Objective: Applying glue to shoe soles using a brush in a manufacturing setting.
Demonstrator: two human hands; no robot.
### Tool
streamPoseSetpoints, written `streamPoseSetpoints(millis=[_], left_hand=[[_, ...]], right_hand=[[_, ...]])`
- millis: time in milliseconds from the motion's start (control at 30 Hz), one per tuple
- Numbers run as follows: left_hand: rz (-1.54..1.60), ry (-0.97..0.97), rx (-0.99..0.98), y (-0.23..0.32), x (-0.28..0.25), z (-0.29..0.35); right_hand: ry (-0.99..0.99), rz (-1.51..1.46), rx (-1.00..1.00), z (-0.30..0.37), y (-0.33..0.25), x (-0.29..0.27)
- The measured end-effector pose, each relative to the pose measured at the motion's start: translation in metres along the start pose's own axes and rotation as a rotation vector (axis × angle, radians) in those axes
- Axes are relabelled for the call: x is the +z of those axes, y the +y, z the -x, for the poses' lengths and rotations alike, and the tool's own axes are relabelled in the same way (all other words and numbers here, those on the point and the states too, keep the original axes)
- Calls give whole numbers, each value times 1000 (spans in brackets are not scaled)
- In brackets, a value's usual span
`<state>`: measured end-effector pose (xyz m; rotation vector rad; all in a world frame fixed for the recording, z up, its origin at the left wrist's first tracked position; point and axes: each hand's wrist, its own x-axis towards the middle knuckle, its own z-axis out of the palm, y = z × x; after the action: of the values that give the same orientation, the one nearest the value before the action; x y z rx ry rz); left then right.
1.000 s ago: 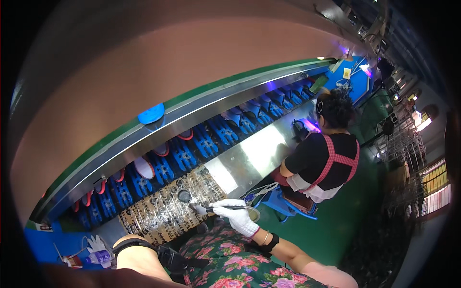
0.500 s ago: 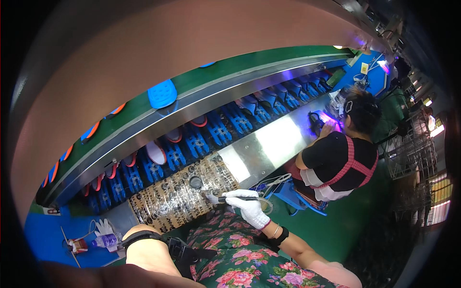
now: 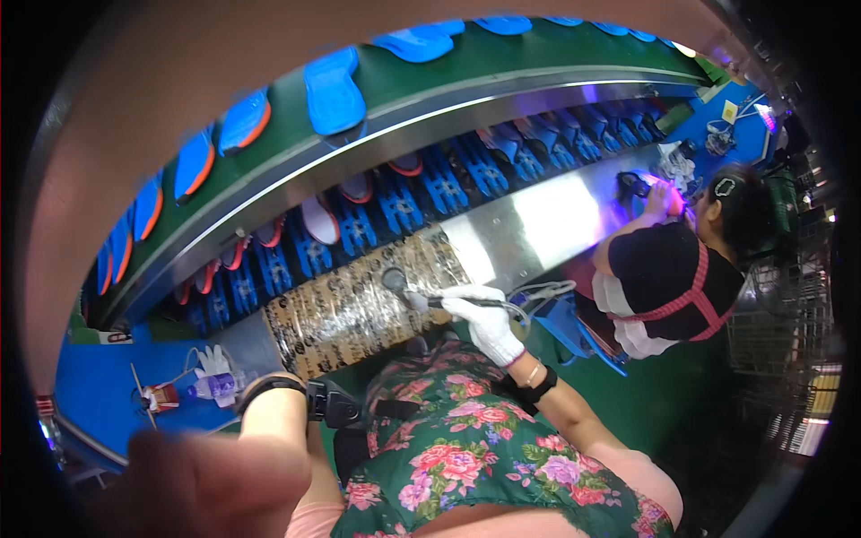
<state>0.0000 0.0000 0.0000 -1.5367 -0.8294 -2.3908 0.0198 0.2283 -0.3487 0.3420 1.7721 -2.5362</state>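
Note:
My right hand (image 3: 489, 325), in a white knit glove, is closed around the dark handle of a brush (image 3: 415, 300). The brush's pale bristles lie beside a small dark round spot (image 3: 395, 280) on a tape-covered cardboard sheet (image 3: 332, 332). A thin hose (image 3: 523, 316) runs from the handle's back end. Bare and blurred, my left hand (image 3: 202, 475) is raised close to the camera at the lower left, away from the bench. Its fingers do not show clearly.
Blue racks (image 3: 399, 211) hold several shoe uppers behind the sheet. Above, blue soles (image 3: 334, 94) lie on a green belt (image 3: 287, 117). At left are a purple-labelled bottle (image 3: 213, 387) and a white glove (image 3: 213, 360). A co-worker (image 3: 668, 278) sits to the right.
The view has shifted, bringing more of the belt and its soles into sight. The brush tip is now closer to the dark round spot. My left hand remains raised and blurred.

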Motion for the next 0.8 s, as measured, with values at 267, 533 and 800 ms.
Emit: streamPoseSetpoints(millis=[267, 533, 800], left_hand=[[-659, -34, -102, -121, -121, 33], [-1620, -14, -702, -189, -265, 63], [-1271, 392, -370, -134, -211, 141]], right_hand=[[89, -83, 31, -13, 14, -18], [82, -109, 7, -7, 2, -13], [93, -343, 33, -8, 1, -32]])
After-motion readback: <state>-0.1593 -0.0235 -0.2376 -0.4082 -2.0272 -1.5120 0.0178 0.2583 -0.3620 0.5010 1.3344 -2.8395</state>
